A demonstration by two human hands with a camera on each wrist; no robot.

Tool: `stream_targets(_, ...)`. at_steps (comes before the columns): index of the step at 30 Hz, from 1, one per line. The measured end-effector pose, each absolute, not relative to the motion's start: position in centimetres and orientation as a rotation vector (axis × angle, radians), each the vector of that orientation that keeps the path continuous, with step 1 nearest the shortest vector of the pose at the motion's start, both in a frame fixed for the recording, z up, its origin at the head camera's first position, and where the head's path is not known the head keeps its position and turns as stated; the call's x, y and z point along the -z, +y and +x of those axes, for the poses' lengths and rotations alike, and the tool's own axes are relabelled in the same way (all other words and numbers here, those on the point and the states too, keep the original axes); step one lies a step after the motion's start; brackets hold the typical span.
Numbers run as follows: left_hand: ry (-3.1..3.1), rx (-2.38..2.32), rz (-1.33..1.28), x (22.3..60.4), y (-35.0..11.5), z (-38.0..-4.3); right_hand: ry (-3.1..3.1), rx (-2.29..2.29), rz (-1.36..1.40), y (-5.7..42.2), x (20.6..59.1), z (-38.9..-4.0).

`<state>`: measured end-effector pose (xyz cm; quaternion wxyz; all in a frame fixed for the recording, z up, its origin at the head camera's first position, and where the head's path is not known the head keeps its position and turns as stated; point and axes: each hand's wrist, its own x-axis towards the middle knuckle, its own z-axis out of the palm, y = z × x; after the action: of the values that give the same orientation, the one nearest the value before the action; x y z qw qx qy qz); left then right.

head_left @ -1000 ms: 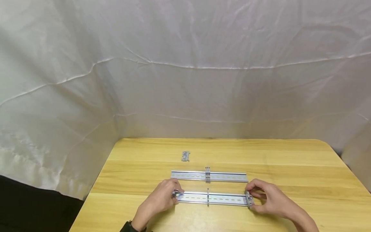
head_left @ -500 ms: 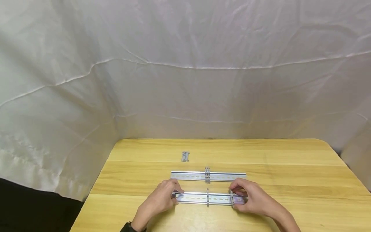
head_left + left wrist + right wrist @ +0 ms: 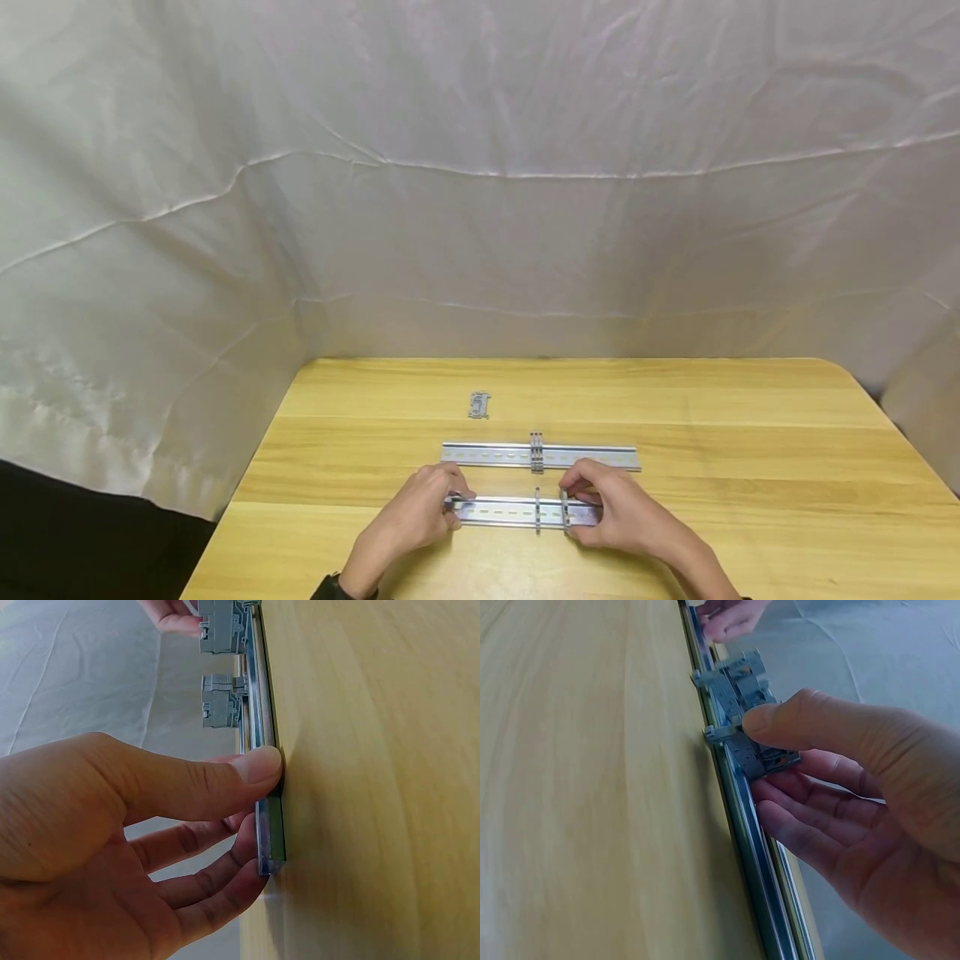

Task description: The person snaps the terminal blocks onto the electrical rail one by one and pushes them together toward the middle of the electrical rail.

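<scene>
A slotted metal DIN rail (image 3: 506, 512) lies across the near part of the table. My left hand (image 3: 422, 510) grips its left end, thumb on the near edge and fingers on the far side, as the left wrist view shows. On the same rail, my right hand (image 3: 626, 512) pinches a grey terminal block (image 3: 750, 750) between thumb and fingers. Just left of that block, with a small gap in the head view, another grey terminal block (image 3: 537, 511) stands on the rail. The rail's right end is hidden behind my right hand.
Behind, a second DIN rail (image 3: 480, 454) lies parallel, carrying several grey terminal blocks (image 3: 537, 452) at its middle. A loose grey terminal block (image 3: 478, 405) lies flat farther back on the wooden table (image 3: 750, 433). Pale cloth (image 3: 480, 242) hangs behind the table.
My right hand has slid the terminal block leftward along the near rail, from its right end to close beside the standing block. My left hand has stayed on the left end.
</scene>
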<state>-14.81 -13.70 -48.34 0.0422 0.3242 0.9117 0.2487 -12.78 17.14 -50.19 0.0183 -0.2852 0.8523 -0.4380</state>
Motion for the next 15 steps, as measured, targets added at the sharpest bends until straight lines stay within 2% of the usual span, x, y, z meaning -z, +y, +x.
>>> stream_targets(15,2.817,-0.736,1.025,48.5,-13.7,-14.9,2.651,1.346,-0.908,15.3,50.0,-13.0)
